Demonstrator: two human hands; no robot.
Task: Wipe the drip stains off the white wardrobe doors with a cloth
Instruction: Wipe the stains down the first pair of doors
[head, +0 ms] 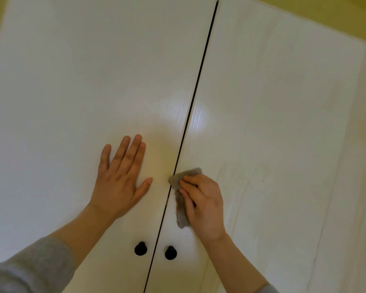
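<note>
The left hand (119, 178) is resting spread on the left door (72, 81). The right hand (205, 204) is gripping the grey cloth (181, 216) against the right door (273, 123).

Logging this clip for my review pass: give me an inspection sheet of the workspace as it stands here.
Surface: two white wardrobe doors, left door and right door, closed, dark gap between; two black knobs below the hands.
Job's things: grey cloth pressed on the right door beside the gap; faint drip streaks right of it.
Clutter: nothing seen.
Hands: left hand flat on the left door, fingers straight; right hand grips the cloth.
Cables: nothing seen.
Surroundings: yellowish wall at the edges; grey sleeves.
</note>
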